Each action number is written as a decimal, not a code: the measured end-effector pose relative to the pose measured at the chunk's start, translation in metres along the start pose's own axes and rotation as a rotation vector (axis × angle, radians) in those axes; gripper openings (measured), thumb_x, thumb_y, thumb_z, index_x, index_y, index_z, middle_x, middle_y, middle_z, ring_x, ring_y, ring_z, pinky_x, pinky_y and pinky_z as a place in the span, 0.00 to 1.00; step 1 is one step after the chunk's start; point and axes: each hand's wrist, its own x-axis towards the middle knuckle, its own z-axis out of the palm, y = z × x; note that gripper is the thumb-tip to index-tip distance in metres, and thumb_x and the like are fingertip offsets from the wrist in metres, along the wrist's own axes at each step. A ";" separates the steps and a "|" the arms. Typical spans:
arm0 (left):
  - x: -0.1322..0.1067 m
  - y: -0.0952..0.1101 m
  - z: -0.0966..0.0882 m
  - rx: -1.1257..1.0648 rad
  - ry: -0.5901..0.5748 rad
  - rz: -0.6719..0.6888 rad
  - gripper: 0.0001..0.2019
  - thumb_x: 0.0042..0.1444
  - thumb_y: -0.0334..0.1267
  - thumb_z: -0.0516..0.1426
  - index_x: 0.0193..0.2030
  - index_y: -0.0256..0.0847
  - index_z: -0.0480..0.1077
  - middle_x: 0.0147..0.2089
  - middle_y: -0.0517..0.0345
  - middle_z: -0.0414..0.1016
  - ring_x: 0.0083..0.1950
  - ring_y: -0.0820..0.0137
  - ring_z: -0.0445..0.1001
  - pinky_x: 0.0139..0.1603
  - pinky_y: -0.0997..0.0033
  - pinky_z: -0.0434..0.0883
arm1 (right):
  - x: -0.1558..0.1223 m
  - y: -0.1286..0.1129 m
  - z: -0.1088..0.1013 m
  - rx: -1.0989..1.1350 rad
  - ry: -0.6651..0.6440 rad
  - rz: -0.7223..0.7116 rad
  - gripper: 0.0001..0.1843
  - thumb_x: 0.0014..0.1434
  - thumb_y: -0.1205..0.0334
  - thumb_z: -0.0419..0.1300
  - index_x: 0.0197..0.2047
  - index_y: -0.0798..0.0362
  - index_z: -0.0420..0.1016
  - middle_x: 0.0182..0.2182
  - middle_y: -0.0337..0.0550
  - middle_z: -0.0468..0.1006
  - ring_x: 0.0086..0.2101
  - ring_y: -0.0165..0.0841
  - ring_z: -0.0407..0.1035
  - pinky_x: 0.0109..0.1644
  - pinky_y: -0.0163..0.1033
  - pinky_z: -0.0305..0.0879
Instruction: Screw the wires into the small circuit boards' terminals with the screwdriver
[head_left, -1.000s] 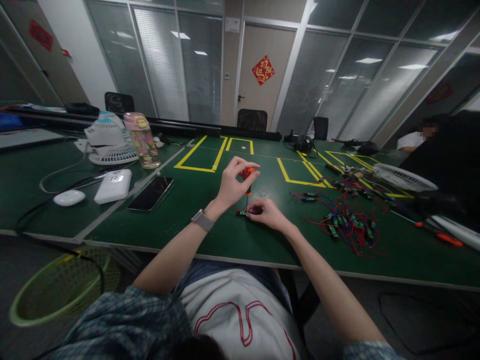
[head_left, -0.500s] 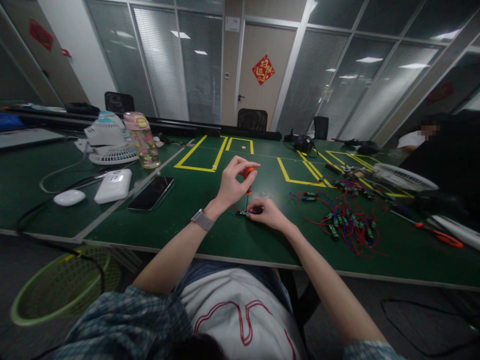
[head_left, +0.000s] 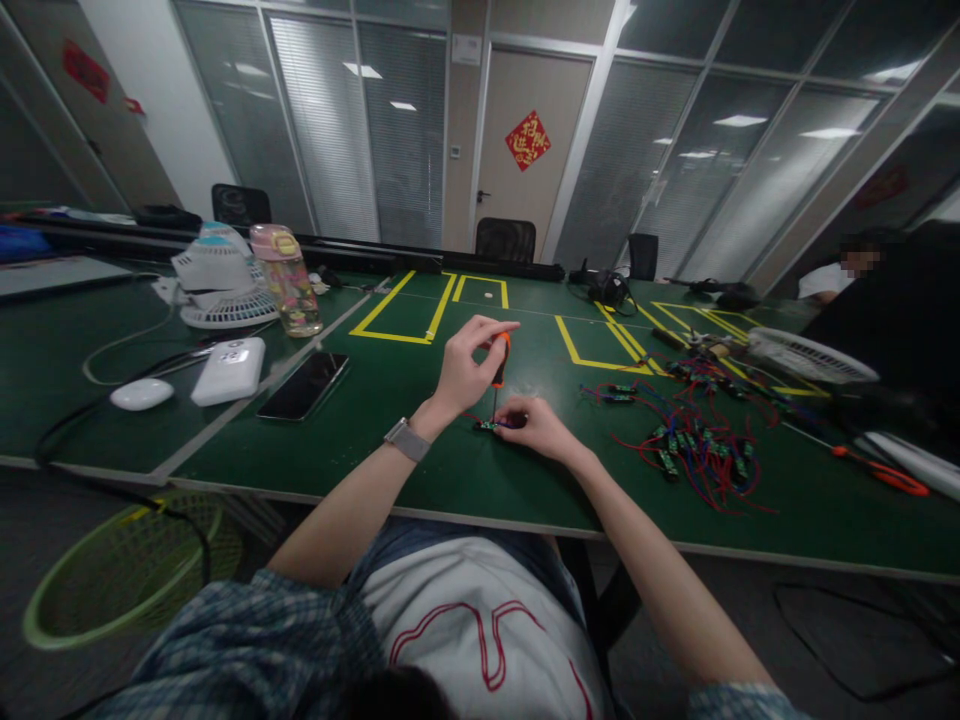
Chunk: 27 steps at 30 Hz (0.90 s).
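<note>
My left hand (head_left: 466,362) grips the orange-and-black handle of a screwdriver (head_left: 500,362). The screwdriver stands upright, its thin shaft reaching down to a small green circuit board (head_left: 487,426) on the table. My right hand (head_left: 534,425) is closed at the board's right end, fingers pinching it or its wires; the exact contact is hidden. A red wire sticks out at the board's left. To the right lies a pile of similar boards with red and blue wires (head_left: 701,450), and a few more wired boards (head_left: 619,393) lie just behind it.
Left on the green table (head_left: 420,480) are a phone (head_left: 304,386), a white power bank (head_left: 229,370), a white mouse (head_left: 141,394), a bottle (head_left: 286,280) and a fan (head_left: 221,275). Another orange-handled screwdriver (head_left: 881,470) lies far right. A green basket (head_left: 60,600) stands below. A person (head_left: 825,280) sits at right.
The screwdriver handle has turned a little within my left fingers, showing more black and orange. My right hand and the board keep their places.
</note>
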 end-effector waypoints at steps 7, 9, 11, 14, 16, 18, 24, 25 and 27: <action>0.000 -0.003 0.003 -0.032 0.015 -0.037 0.04 0.58 0.34 0.61 0.40 0.42 0.76 0.37 0.58 0.66 0.36 0.75 0.69 0.35 0.75 0.72 | 0.000 0.001 0.001 0.011 0.005 -0.001 0.07 0.49 0.69 0.64 0.34 0.56 0.81 0.27 0.40 0.76 0.26 0.28 0.65 0.32 0.33 0.61; 0.000 -0.004 0.003 -0.009 0.016 -0.040 0.04 0.57 0.36 0.63 0.40 0.42 0.76 0.37 0.59 0.65 0.37 0.74 0.69 0.37 0.74 0.72 | 0.000 0.001 0.001 0.012 0.003 -0.002 0.07 0.49 0.69 0.64 0.34 0.57 0.81 0.27 0.40 0.76 0.26 0.27 0.65 0.32 0.33 0.61; 0.000 -0.004 0.002 0.016 0.015 -0.029 0.05 0.59 0.37 0.61 0.41 0.43 0.77 0.38 0.58 0.65 0.39 0.73 0.69 0.39 0.72 0.72 | 0.000 0.001 0.001 0.014 0.001 -0.001 0.07 0.50 0.69 0.64 0.34 0.57 0.81 0.27 0.40 0.76 0.26 0.27 0.65 0.32 0.33 0.61; 0.001 -0.003 0.001 0.021 -0.002 -0.017 0.11 0.64 0.33 0.53 0.45 0.44 0.77 0.42 0.56 0.67 0.44 0.71 0.70 0.46 0.68 0.73 | 0.001 0.002 0.001 0.005 0.001 -0.002 0.07 0.49 0.69 0.64 0.34 0.57 0.81 0.27 0.39 0.75 0.26 0.27 0.64 0.32 0.33 0.61; 0.001 -0.002 0.000 0.000 -0.014 -0.026 0.13 0.64 0.30 0.51 0.46 0.44 0.76 0.42 0.56 0.68 0.45 0.70 0.71 0.46 0.68 0.73 | 0.000 0.002 0.001 0.002 0.001 -0.003 0.07 0.49 0.69 0.64 0.34 0.57 0.81 0.27 0.40 0.75 0.26 0.28 0.65 0.32 0.33 0.61; 0.001 -0.002 0.001 -0.023 -0.010 -0.042 0.12 0.63 0.30 0.52 0.47 0.44 0.76 0.41 0.56 0.68 0.43 0.72 0.71 0.41 0.72 0.73 | 0.000 0.002 0.001 0.008 0.002 -0.001 0.07 0.49 0.68 0.64 0.34 0.57 0.81 0.27 0.40 0.75 0.26 0.28 0.65 0.32 0.34 0.61; 0.000 -0.003 0.003 -0.004 0.010 -0.048 0.07 0.59 0.35 0.61 0.44 0.43 0.77 0.39 0.57 0.66 0.38 0.75 0.70 0.35 0.77 0.72 | 0.000 0.001 0.001 0.022 0.006 0.001 0.06 0.49 0.69 0.64 0.33 0.57 0.81 0.27 0.40 0.76 0.26 0.27 0.64 0.31 0.33 0.60; 0.000 -0.003 0.003 -0.008 0.001 -0.044 0.07 0.59 0.34 0.60 0.44 0.43 0.77 0.41 0.57 0.67 0.39 0.75 0.70 0.34 0.78 0.72 | 0.000 0.001 0.001 0.022 0.005 0.002 0.06 0.49 0.69 0.64 0.33 0.57 0.81 0.27 0.40 0.76 0.26 0.27 0.64 0.31 0.33 0.60; 0.000 -0.002 0.002 -0.024 -0.032 -0.029 0.09 0.60 0.31 0.57 0.46 0.42 0.76 0.44 0.55 0.69 0.41 0.74 0.72 0.34 0.78 0.72 | 0.001 0.001 0.001 0.019 0.000 0.000 0.06 0.49 0.69 0.64 0.33 0.58 0.81 0.27 0.40 0.76 0.25 0.27 0.64 0.31 0.33 0.60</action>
